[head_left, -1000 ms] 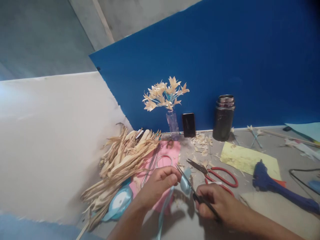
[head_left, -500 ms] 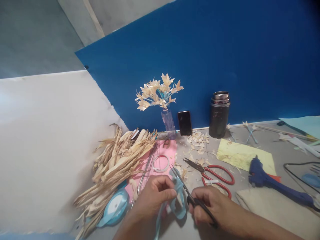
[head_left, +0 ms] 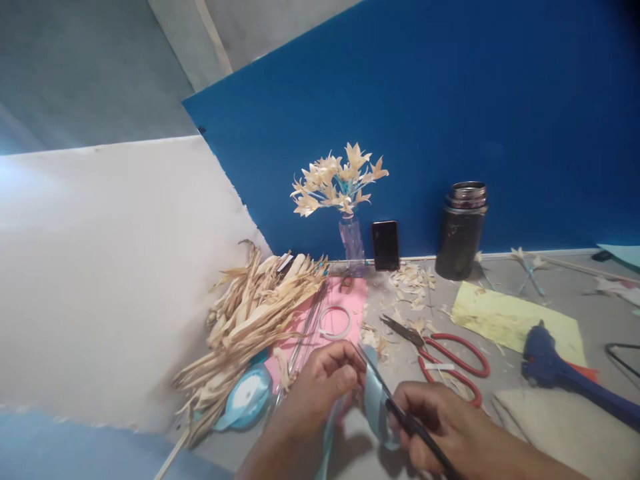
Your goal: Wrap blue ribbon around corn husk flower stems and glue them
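At lower centre, the left hand [head_left: 323, 383] pinches a light-blue ribbon [head_left: 374, 400]. The right hand [head_left: 440, 427] has its grip closed on small black scissors [head_left: 400, 413], blades at the ribbon.

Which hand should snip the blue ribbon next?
Probably the right hand: it holds the small black scissors, whose blades lie against the blue ribbon. The left hand is pinching the ribbon, so it seems better placed for steadying.

A blue board [head_left: 450, 107] stands along the back of the grey desk [head_left: 590, 313]. A white sheet [head_left: 100, 267] leans at left. Grey wall [head_left: 75, 67] fills the upper left, dimly lit.
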Tool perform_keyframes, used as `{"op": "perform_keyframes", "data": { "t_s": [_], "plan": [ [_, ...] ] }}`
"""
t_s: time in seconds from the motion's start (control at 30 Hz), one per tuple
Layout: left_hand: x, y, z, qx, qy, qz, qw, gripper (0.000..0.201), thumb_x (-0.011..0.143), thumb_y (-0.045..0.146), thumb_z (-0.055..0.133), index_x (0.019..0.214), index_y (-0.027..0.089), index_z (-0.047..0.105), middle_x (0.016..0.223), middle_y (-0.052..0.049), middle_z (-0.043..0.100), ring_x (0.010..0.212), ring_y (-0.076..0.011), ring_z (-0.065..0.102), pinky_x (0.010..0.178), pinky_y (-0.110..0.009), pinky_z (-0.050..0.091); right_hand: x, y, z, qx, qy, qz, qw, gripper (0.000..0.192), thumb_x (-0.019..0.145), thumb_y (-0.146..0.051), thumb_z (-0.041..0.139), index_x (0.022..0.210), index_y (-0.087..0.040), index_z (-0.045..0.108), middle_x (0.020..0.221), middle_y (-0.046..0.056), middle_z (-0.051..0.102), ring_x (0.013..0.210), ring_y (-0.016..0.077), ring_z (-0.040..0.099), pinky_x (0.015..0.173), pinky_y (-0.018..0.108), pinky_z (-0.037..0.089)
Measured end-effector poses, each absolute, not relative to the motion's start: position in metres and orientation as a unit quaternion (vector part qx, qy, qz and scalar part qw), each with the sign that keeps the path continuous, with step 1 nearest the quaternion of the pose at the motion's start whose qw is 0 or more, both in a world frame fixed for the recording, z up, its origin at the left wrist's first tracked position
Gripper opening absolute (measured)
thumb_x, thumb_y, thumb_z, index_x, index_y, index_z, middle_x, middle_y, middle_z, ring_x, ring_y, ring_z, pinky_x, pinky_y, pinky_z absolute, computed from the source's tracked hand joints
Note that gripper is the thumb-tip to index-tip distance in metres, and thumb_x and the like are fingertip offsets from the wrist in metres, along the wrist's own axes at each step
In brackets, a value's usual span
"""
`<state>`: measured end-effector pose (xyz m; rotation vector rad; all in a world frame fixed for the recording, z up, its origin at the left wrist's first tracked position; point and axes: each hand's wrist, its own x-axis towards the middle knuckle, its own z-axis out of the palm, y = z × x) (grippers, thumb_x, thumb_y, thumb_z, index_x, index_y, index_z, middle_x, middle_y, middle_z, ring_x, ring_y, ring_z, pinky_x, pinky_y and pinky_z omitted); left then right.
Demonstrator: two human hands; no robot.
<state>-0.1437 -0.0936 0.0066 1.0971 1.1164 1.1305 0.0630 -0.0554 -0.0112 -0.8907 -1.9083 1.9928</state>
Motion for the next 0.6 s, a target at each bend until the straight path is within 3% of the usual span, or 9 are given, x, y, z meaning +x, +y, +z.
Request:
{"op": "perform_keyframes", "data": {
  "t_s": [0.23,0.43,0.5,0.6],
  "plan": [
    [-0.138,-0.097,0.008,0.452,0.532,0.452,0.556,0.037,0.062,0.042,0.087,0.070,0.013,0.066,0.062,0.000,0.058,0.057,-0.0100,0.049,0.052,-0.020,0.037,0.067,-0.053,-0.009,-0.313,-0.714,0.616,0.114,0.011,0.067,-0.017,0.061,0.077,-0.019,0.057,0.068,-0.006,0.042,0.063,0.0111,0.035,0.054,0.021,0.028],
    [-0.157,-0.097,0.015,0.494,0.538,0.416,0.542,0.031,0.070,0.042,0.082,0.070,0.016,0.066,0.062,0.002,0.055,0.051,-0.0082,0.043,0.046,-0.020,0.032,0.074,-0.047,-0.001,-0.255,-0.705,0.652,0.109,0.022,0.063,-0.010,0.058,0.083,-0.017,0.063,0.079,-0.003,0.055,0.070,0.0122,0.045,0.060,0.020,0.035],
    [-0.157,-0.097,0.016,0.524,0.520,0.428,0.522,0.029,0.072,0.041,0.081,0.068,0.016,0.067,0.070,-0.001,0.056,0.061,-0.0110,0.050,0.055,-0.022,0.040,0.074,-0.048,-0.005,-0.263,-0.687,0.671,0.088,0.020,0.065,-0.011,0.058,0.082,-0.017,0.064,0.072,-0.004,0.054,0.065,0.0109,0.044,0.057,0.020,0.035],
    [-0.155,-0.096,0.018,0.569,0.497,0.447,0.479,0.027,0.073,0.039,0.081,0.067,0.016,0.069,0.103,-0.009,0.061,0.096,-0.0220,0.058,0.084,-0.032,0.045,0.072,-0.049,-0.014,-0.278,-0.647,0.706,0.069,0.013,0.069,-0.017,0.063,0.081,-0.016,0.066,0.061,-0.006,0.053,0.055,0.0091,0.042,0.051,0.020,0.032]
  ]
}}
